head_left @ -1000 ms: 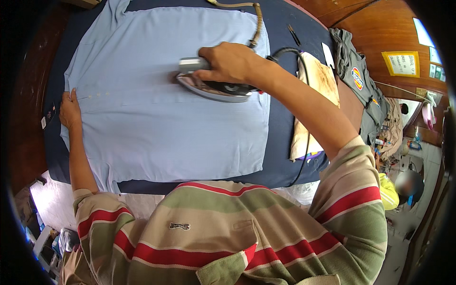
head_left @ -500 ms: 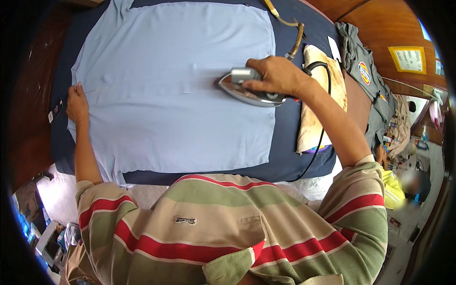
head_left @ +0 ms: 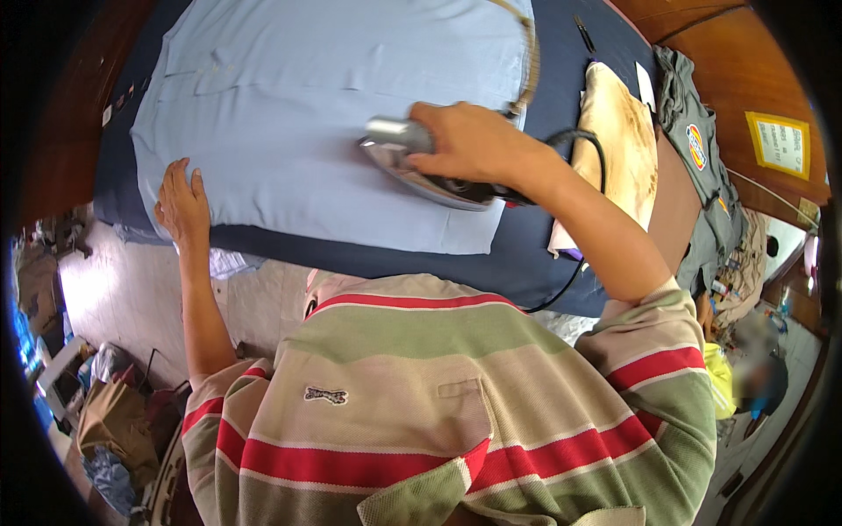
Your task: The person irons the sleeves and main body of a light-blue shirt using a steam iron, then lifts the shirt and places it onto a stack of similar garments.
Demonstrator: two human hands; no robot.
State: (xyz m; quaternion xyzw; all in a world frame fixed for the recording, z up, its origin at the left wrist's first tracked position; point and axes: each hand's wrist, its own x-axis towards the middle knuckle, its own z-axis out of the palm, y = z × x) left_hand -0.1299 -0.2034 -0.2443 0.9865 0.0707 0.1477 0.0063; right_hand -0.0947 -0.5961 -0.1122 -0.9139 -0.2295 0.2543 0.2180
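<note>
A light blue garment lies spread over the navy ironing table. My right hand is wrapped round the handle of a steam iron, whose soleplate rests on the right part of the cloth, its nose pointing left. Motion blurs the iron slightly. A brown steam hose and a black cord run from its rear. With fingers apart, my left hand lies on the garment's near left edge.
A scorched cream pad sits right of the garment, with a dark pen-like tool beyond. Grey garments hang along the wooden wall at right. Another person in yellow is at far right. Bags stand at lower left.
The iron in my right hand has come nearer and a little left. My left hand has shifted right along the edge and spread its fingers. The garment sits farther up in view.
</note>
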